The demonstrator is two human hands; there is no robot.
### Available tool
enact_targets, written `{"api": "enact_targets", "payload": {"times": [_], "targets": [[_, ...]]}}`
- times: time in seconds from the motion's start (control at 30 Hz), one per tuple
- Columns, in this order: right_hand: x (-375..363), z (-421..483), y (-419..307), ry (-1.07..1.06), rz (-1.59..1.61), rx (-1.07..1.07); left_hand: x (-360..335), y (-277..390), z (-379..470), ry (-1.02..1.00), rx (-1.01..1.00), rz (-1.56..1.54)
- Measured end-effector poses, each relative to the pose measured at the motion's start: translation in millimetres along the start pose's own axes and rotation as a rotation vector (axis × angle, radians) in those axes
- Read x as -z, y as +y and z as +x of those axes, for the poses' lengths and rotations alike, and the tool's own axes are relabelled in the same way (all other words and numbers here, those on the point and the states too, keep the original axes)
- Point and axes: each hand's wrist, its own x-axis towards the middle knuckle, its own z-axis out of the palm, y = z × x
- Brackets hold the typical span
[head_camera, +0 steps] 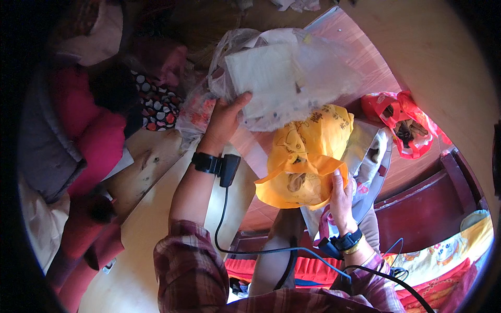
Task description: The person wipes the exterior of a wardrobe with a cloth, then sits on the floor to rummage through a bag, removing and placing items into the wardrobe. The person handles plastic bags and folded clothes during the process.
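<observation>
My left hand [227, 117] grips the near left edge of a clear plastic bag [328, 74], thumb on top and fingers hidden underneath. Inside that bag shows a flat white packet [262, 70]. With my right hand [340, 199] I pinch the rim of a yellow fabric bag [313, 137]. Its mouth gapes towards me, and something brown inside is only partly visible. The yellow bag bears printed drawings and writing. Under and beside it lies another clear bag [372, 156] with pale contents.
A red carrier bag [411, 129] holding dark and brown things stands at the right. Dark red wooden furniture [426, 195] borders the lower right. Cables [274, 250] run from my wrist devices across my front. Pink and grey clothing [90, 137] is heaped at the left.
</observation>
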Motion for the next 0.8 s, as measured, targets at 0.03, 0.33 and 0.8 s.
{"api": "enact_targets", "payload": {"times": [0.03, 0.33, 0.8], "targets": [[1, 1, -1, 0.02, -0.011, 0.007, -1, 4, -8, -0.01, 0.009, 0.011], [-8, 3, -17, -0.286, -0.238, 0.328, 43, -10, -63, -0.198, -0.029, -0.677], [7, 42, -37, 0.144, -0.131, 0.541, 62, -63, -165, -0.221, -0.274, -1.056]]}}
